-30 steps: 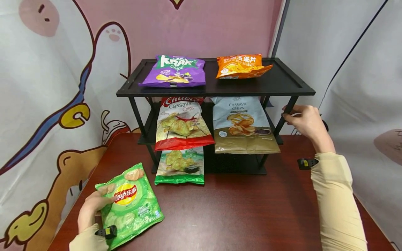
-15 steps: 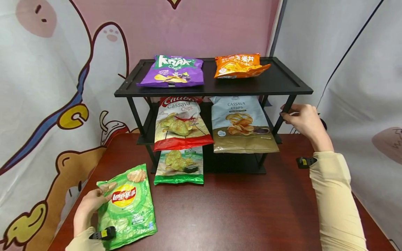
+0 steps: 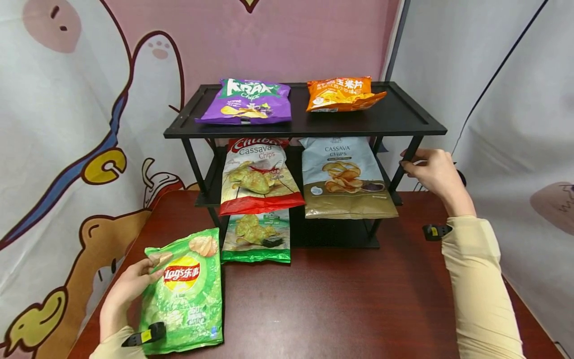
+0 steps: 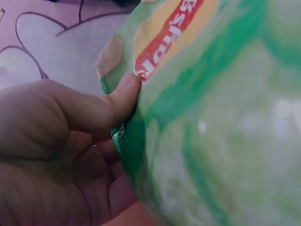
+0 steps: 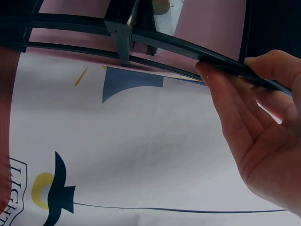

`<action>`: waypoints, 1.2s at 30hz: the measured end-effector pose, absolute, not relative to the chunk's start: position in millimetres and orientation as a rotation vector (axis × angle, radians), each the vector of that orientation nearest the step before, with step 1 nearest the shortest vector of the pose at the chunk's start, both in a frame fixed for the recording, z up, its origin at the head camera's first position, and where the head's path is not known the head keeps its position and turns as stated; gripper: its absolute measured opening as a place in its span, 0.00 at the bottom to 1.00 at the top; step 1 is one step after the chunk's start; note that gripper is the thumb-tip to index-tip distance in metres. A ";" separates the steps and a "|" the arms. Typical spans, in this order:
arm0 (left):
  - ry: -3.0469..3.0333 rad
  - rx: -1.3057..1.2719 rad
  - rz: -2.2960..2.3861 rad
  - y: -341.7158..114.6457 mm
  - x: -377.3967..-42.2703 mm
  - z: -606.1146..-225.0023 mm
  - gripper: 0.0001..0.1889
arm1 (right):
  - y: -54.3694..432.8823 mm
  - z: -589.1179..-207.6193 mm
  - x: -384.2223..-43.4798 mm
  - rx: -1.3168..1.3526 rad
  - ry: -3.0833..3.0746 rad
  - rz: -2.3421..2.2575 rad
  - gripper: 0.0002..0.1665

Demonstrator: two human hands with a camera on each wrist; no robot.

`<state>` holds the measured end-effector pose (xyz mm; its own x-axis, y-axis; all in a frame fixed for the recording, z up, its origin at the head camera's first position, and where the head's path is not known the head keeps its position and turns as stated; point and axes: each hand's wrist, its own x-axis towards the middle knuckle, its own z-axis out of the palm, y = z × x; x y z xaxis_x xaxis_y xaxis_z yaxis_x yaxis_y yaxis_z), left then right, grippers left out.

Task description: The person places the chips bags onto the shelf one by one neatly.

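A green Lay's chip bag (image 3: 184, 294) is held at its left edge by my left hand (image 3: 130, 286). In the left wrist view the thumb lies on the front of the chip bag (image 4: 202, 117) and the fingers go behind it. My right hand (image 3: 437, 172) grips the right front post of the black shelf rack (image 3: 305, 130), thumb on one side and fingers on the other. The right wrist view shows the same hand (image 5: 263, 122) around the dark post (image 5: 188, 44). Below the rack's upper board hang a white-and-red cassava chip bag (image 3: 260, 179) and a blue-and-gold one (image 3: 345, 179).
On the top board lie a purple Krax bag (image 3: 248, 102) and an orange corn chip bag (image 3: 343, 94). A green-edged chip bag (image 3: 257, 237) sticks out from the bottom shelf at left. The rack stands on a reddish-brown table (image 3: 336, 299) before printed cloth walls.
The green Lay's bag has turned more upright, and its top has come nearer the rack's lower left corner. My left hand still holds its edge. My right hand stays on the post.
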<state>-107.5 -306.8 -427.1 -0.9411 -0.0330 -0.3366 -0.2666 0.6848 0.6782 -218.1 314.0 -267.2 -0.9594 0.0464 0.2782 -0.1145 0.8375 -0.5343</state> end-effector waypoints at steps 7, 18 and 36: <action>2.606 -0.224 1.238 -268.6 -115.0 -419.9 0.22 | 313.5 -267.4 -218.9 0.044 -2.745 0.817 0.19; 2.548 -0.140 1.487 -195.6 -138.8 -419.2 0.17 | 314.6 -268.4 -218.4 0.050 -2.738 0.823 0.19; 2.565 0.030 1.599 -77.9 -178.7 -436.2 0.11 | 314.5 -268.1 -218.5 0.044 -2.739 0.821 0.18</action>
